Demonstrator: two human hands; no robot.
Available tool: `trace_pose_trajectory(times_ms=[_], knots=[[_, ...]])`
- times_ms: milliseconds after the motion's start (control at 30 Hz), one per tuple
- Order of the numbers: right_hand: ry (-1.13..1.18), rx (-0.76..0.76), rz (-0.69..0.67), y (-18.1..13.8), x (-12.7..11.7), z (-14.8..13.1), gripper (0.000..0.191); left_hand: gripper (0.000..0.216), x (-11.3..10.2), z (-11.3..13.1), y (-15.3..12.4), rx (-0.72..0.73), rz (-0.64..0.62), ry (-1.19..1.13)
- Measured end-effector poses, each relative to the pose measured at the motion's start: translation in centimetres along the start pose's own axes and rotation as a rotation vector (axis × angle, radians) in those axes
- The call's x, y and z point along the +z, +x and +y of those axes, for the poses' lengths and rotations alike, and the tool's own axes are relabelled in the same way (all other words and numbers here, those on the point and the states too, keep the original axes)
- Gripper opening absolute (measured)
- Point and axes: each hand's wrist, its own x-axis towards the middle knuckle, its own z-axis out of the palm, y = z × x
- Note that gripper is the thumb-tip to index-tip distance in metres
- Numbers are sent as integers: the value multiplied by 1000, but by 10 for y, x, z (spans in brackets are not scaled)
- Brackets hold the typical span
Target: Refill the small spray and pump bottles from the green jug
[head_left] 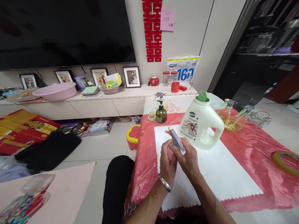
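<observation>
My left hand (168, 161) and my right hand (188, 158) are closed together around a grey elongated object with a pinkish tip (177, 140), held above a white scallop-edged sheet. Its lower part is hidden by my fingers, and I cannot make out its exact kind. Just beyond my right hand a big pale green jug (199, 124) stands upright on the sheet (224, 174), with a green piece (203, 95) sticking up from its neck. A dark green pump bottle (161, 114) stands behind the sheet's far left corner, beside a small pale cap (151, 116).
Red plastic (254, 149) covers the table. Spray bottles with yellow liquid (233, 124) stand at the right, near a roll of tape (286, 163). A cabinet (127, 107) runs along the wall. At lower left, a pink surface (70, 193) bears colourful small pieces (17, 208).
</observation>
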Motion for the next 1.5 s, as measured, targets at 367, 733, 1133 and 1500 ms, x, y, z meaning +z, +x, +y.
trace_pose_trajectory(times_ms=[367, 733, 1133, 1500], knots=[[-59, -24, 9, 3, -1, -2, 20, 39, 0, 6, 4, -34, 21, -4], [-100, -26, 119, -3, 14, 6, 27, 41, -20, 41, 7, -91, -73, 59], [-59, -36, 157, -7, 19, 11, 16, 29, -2, 48, 31, 78, 29, 493], [139, -19, -55, -17, 3, 20, 37, 37, -13, 49, 29, 35, -44, 416]])
